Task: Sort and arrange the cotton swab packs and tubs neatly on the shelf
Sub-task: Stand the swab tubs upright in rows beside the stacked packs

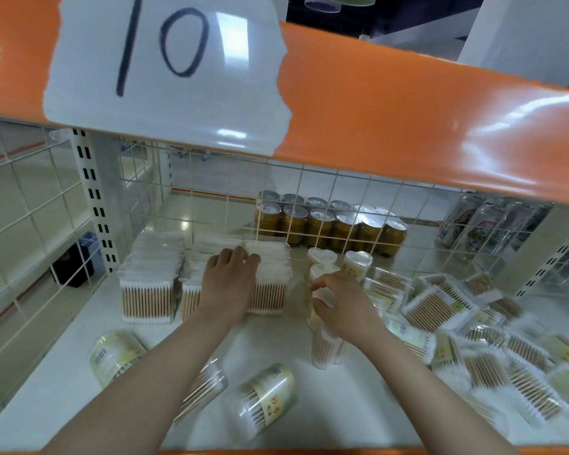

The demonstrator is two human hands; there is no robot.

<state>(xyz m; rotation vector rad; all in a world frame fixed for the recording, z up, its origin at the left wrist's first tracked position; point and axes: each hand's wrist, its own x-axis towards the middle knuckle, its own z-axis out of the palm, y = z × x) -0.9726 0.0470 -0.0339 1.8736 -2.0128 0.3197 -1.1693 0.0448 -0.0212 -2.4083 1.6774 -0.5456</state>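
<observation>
Three stacks of flat cotton swab packs stand side by side on the white shelf (46,399): a left stack (148,284), a middle stack (191,290) and a right stack (271,284). My left hand (230,280) rests on top of the middle and right stacks, fingers lightly curved. My right hand (342,307) grips a clear upright tub of swabs (326,346). Behind it stand three more upright tubs (357,264). Three tubs lie on their sides near the front: one at the left (114,356), one under my left forearm (204,389), one in the middle (266,395). A loose heap of swab packs (457,330) fills the right side.
A wire grid (309,198) backs the shelf, with gold cans (326,224) and silver cans (483,221) behind it. An orange shelf beam (408,119) with a white label marked 10 (165,70) hangs overhead. A slotted upright (92,198) stands at the left.
</observation>
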